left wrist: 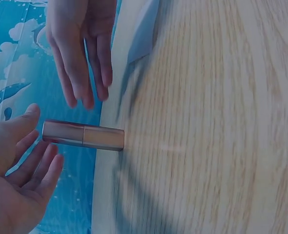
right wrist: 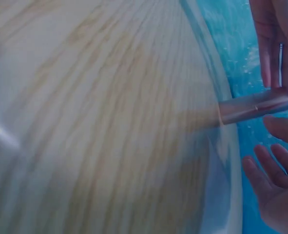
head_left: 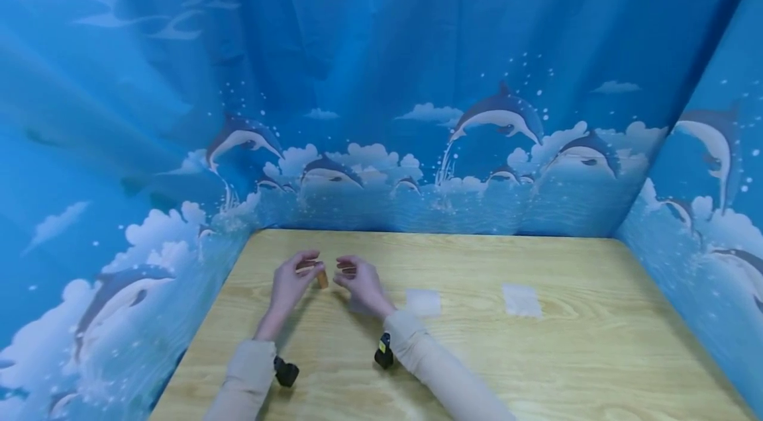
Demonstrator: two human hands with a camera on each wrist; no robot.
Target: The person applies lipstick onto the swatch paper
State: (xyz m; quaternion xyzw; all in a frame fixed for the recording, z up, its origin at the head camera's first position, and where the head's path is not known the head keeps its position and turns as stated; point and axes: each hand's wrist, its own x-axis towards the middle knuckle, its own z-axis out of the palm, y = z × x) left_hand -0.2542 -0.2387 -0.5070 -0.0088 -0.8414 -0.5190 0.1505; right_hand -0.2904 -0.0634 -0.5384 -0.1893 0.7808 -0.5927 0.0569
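A copper-coloured metallic lipstick tube (head_left: 322,279) stands upright on the table, with a seam around its middle in the left wrist view. My left hand (head_left: 292,282) is right at the top of the tube, thumb and fingers apart on either side of its upper end (left wrist: 53,130). In the left wrist view a small gap shows between the thumb and the tube. To the right of the tube, my right hand (head_left: 365,285) holds nothing, its fingers loosely bent and pointing toward it. In the right wrist view the tube (right wrist: 256,107) rises beside the right thumb.
A pale, thin square (head_left: 423,302) lies on the wooden table (head_left: 596,341) right of my right hand, and another pale square (head_left: 522,300) farther right. A third is partly hidden under my right hand. A blue dolphin-print curtain (head_left: 369,77) borders the table's back and sides.
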